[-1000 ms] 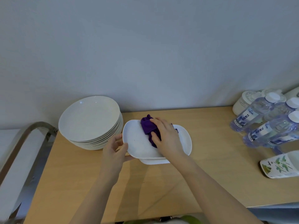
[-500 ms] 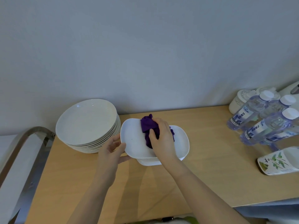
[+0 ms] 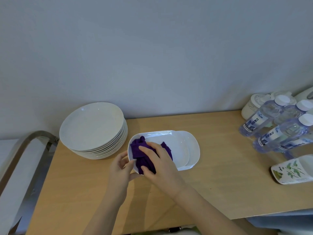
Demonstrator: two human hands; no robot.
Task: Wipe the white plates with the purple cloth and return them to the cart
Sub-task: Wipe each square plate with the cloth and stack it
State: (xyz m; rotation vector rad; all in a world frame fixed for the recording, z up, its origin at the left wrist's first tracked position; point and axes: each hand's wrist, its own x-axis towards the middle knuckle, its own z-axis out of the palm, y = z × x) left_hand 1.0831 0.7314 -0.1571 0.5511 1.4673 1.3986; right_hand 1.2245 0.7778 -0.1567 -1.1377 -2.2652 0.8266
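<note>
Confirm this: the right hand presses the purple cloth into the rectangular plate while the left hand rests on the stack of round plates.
Not quite. In the head view the left hand grips the rectangular plate's near-left rim, apart from the stack of round plates. The right hand does press the purple cloth into it.

It looked like a service corner of a canteen or small restaurant. A wooden cart top (image 3: pixel 211 184) stood against a plain grey wall (image 3: pixel 152 56), carrying a tall stack of white plates (image 3: pixel 93 126) and several water bottles (image 3: pixel 274 128).
</note>
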